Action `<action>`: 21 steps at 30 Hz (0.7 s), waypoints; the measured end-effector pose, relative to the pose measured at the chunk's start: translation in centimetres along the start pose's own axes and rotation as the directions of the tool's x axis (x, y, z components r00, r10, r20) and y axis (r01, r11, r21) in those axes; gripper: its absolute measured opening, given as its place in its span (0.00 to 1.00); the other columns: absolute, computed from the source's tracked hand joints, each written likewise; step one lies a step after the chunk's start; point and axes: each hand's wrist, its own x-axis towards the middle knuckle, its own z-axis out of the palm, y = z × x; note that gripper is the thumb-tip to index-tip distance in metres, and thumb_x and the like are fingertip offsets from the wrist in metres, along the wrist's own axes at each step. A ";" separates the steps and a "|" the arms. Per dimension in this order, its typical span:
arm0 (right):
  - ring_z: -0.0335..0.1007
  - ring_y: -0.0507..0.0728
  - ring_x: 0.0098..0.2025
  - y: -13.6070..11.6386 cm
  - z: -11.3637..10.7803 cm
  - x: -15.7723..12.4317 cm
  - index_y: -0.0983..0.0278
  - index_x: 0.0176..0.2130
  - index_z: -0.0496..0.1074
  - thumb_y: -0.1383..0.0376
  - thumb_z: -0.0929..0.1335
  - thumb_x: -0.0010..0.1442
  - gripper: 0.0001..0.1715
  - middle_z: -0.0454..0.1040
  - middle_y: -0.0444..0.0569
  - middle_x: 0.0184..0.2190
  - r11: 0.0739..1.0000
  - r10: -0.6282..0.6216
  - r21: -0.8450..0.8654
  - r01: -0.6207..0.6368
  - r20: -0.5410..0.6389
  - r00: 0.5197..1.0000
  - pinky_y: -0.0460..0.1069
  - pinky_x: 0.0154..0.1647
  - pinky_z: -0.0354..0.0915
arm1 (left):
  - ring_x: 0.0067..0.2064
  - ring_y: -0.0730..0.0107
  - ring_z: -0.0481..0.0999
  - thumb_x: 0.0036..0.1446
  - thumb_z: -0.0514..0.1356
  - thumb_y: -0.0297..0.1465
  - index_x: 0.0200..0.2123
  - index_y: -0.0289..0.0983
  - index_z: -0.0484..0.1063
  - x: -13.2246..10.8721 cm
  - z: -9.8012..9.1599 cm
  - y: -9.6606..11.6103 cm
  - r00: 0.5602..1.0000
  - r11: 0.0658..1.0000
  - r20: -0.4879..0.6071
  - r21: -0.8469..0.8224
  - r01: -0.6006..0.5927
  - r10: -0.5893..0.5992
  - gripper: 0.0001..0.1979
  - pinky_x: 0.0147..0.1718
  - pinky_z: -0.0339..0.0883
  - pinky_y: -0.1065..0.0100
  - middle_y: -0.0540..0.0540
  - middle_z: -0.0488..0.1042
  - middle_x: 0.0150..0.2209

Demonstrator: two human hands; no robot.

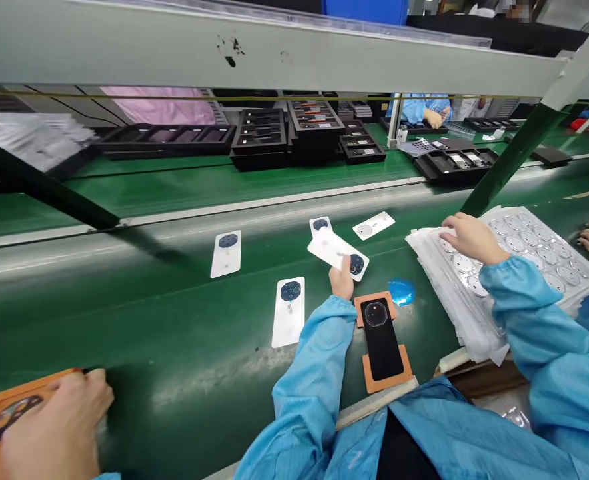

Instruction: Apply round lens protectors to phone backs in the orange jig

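White panel (334, 251), pinched in the left hand (342, 281) just past an orange fixture (371, 379) bearing a black panel (385, 343), covers part of a second white panel (319, 224) behind it. The right hand (474, 239) bends over a clear tray (550, 268) of round discs (568, 275), whether gripping one I cannot tell. Farther back, a pale beam (274, 50) and a slanting green post (514, 160) stand before the far bench (174, 177), where any print in the black trays (257, 161) is too small to read.

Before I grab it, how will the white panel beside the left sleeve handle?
White panel: probably stiff; a similar panel in the left hand shows no sag. Likely light, looking thin. Lying flat, it should slide rather than tip.
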 end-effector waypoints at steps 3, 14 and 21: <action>0.68 0.59 0.26 5.3 1.5 -0.3 0.60 0.29 0.75 0.56 0.78 0.54 0.13 0.71 0.47 0.25 0.998 0.017 0.055 -0.020 0.053 0.998 0.54 0.27 0.63 | 0.48 0.54 0.84 0.62 0.62 0.41 0.46 0.29 0.81 0.9 -0.5 -0.3 0.991 0.987 -0.083 -0.132 0.090 -0.102 0.20 0.47 0.77 0.60 0.36 0.83 0.46; 0.66 0.55 0.19 0.6 0.0 -3.2 0.56 0.40 0.71 0.51 0.72 0.63 0.13 0.73 0.45 0.24 0.950 0.003 0.312 0.032 -0.112 0.994 0.53 0.21 0.63 | 0.50 0.54 0.83 0.43 0.76 0.29 0.39 0.30 0.82 0.8 -1.5 0.4 0.964 0.931 -0.167 -0.338 0.140 -0.206 0.18 0.53 0.77 0.60 0.39 0.84 0.43; 0.82 0.59 0.48 -15.8 5.2 -10.8 0.58 0.56 0.74 0.71 0.63 0.71 0.18 0.82 0.49 0.49 0.888 -0.310 0.325 0.326 -0.103 0.945 0.55 0.48 0.77 | 0.52 0.54 0.82 0.48 0.76 0.38 0.41 0.31 0.82 1.5 -1.1 -0.1 0.973 0.883 -0.131 -0.456 0.113 -0.192 0.20 0.56 0.75 0.58 0.41 0.84 0.44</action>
